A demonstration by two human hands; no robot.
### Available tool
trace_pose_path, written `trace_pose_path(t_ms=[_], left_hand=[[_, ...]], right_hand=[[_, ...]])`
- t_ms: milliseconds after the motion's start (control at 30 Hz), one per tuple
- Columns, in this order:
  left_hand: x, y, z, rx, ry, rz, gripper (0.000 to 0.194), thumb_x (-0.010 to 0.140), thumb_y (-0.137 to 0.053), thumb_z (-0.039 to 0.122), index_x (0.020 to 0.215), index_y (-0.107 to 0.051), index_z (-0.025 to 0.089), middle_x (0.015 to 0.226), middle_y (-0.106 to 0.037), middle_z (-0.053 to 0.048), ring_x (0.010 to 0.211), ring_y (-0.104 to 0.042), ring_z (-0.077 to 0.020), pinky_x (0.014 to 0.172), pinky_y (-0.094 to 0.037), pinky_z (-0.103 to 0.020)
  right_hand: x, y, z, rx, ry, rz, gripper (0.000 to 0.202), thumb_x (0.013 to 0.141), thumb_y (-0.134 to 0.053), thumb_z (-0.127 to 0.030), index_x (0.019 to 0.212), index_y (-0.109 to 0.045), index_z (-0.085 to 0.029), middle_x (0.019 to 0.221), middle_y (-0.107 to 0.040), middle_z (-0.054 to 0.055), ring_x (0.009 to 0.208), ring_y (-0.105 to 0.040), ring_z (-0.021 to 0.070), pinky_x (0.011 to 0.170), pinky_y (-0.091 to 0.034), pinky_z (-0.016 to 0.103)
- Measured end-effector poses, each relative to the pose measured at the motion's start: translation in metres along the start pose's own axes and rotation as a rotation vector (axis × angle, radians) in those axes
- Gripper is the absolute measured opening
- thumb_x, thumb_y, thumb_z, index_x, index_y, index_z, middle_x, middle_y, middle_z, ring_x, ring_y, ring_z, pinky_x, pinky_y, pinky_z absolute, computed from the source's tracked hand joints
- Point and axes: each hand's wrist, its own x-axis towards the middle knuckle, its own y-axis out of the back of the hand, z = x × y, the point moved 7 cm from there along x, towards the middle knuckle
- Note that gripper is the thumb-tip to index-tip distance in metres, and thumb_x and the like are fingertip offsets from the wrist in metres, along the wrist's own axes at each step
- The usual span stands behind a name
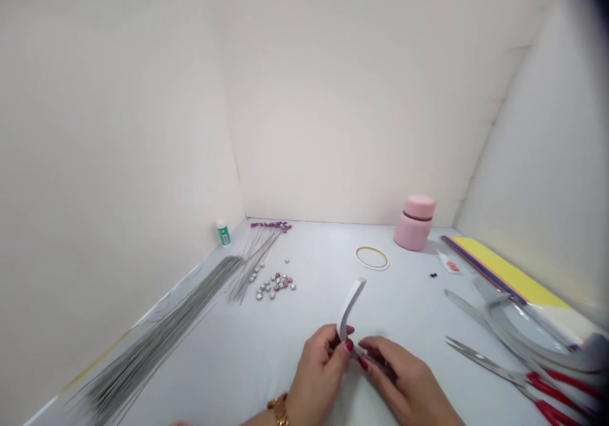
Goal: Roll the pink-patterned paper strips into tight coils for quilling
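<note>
Over the table (238, 356) — left hand (320, 370), right hand (406, 375) — both pinch-tight on 1 white strip (349, 305).

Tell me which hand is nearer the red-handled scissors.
Right. The right hand is to the left of the red-handled scissors, apart from them; the left hand is farther left, beyond the right hand, pinching the white strip.

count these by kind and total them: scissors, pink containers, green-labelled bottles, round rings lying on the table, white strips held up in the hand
Scissors: 1 pair
Pink container: 1
Green-labelled bottle: 1
Round ring: 1
White strip: 1
Total: 5, counting the scissors as one
</note>
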Motion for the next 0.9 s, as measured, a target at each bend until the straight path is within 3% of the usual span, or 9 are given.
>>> trace_pose_path(t_ms=[200,333,400,667,900], left_hand=[[0.003,0.003,-0.006,-0.224,0.096,0.087,0.017,0.07,-0.065,0.023,0.08,-0.057,0.011,0.065,-0.06,-0.005,0.059,-0.053,-0.0127,0.058,-0.041,-0.024],[0.006,0.001,0.0,-0.234,0.099,0.051,0.017,0.075,-0.06,0.026,0.081,-0.06,0.01,0.06,-0.059,-0.002,0.053,-0.05,-0.0102,0.053,-0.039,-0.021],[0.006,0.0,0.002,-0.23,0.116,0.027,0.017,0.075,-0.06,0.027,0.08,-0.061,0.01,0.06,-0.059,-0.002,0.054,-0.05,-0.0106,0.054,-0.04,-0.022],[0.001,-0.001,0.003,-0.114,0.169,0.034,0.018,0.072,-0.062,0.027,0.068,-0.061,0.01,0.056,-0.058,-0.002,0.052,-0.049,-0.0109,0.052,-0.037,-0.022],[0.0,0.001,0.004,-0.017,0.142,0.035,0.019,0.068,-0.065,0.029,0.061,-0.061,0.011,0.054,-0.058,-0.001,0.052,-0.048,-0.0111,0.051,-0.036,-0.021]], right_hand=[[-0.001,-0.005,-0.009,0.371,-0.144,-0.106,0.02,0.08,-0.049,-0.034,0.088,-0.059,-0.019,0.078,-0.063,0.004,0.069,-0.056,0.0185,0.063,-0.042,0.026],[-0.003,-0.016,-0.011,0.831,-0.336,-0.245,0.029,0.077,-0.055,-0.042,0.087,-0.06,-0.015,0.069,-0.058,0.002,0.064,-0.052,0.0143,0.06,-0.04,0.023],[-0.005,-0.018,-0.009,0.945,-0.414,-0.253,0.032,0.074,-0.058,-0.044,0.082,-0.06,-0.013,0.067,-0.055,0.001,0.058,-0.049,0.0113,0.056,-0.038,0.021],[-0.007,-0.031,0.006,0.869,-0.439,-0.195,0.032,0.07,-0.063,-0.043,0.072,-0.049,-0.014,0.047,-0.048,-0.006,0.039,-0.037,0.0057,0.041,-0.026,0.018],[-0.008,-0.031,0.004,0.804,-0.445,-0.158,0.03,0.07,-0.062,-0.039,0.064,-0.044,-0.017,0.042,-0.035,-0.01,0.036,-0.027,0.0043,0.037,-0.017,0.018]])
